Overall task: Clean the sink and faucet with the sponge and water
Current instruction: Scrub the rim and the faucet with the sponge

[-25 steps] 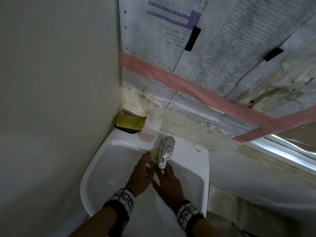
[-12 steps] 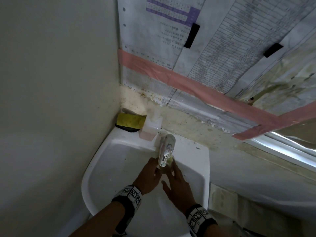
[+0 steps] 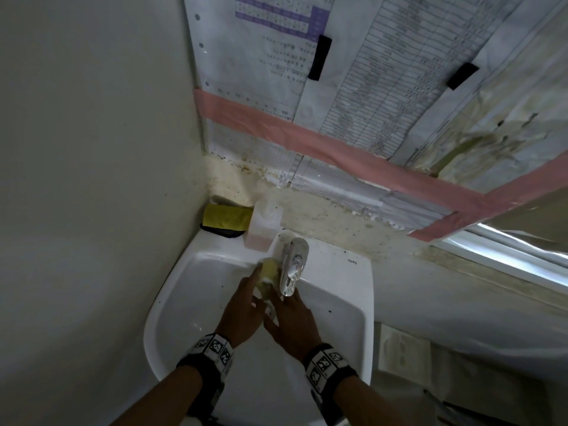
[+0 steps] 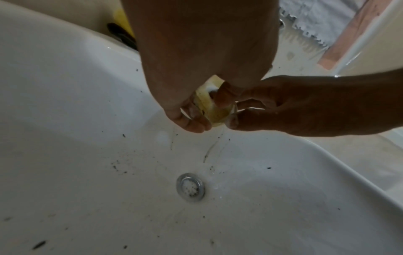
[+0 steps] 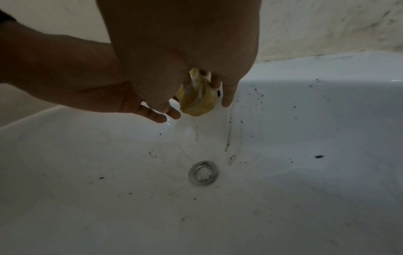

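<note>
Both hands meet over the white sink (image 3: pixel 338 272), just below the chrome faucet (image 3: pixel 292 265). My left hand (image 3: pixel 246 309) grips a wet yellow sponge (image 3: pixel 270 270) left of the spout. In the left wrist view my right hand (image 4: pixel 283 107) pinches the sponge (image 4: pixel 216 110) between thumb and fingers, while my left hand's fingers (image 4: pixel 191 119) curl on its other side. The right wrist view shows the sponge (image 5: pixel 198 101) squashed under my right hand (image 5: pixel 185 43), with the left hand (image 5: pixel 87 86) beside it. Thin water trails run down to the drain (image 4: pixel 190 187). Dark specks dot the basin.
A second yellow sponge (image 3: pixel 227 217) lies on a black pad in the back left corner of the sink ledge. A soap dispenser (image 3: pixel 262 229) with pink liquid stands beside the faucet. A wall closes the left side; taped papers cover the stained wall behind.
The hands and sponge went from the faucet's left side to under and behind the spout, then back up to its left. The camera view shifted slightly.
</note>
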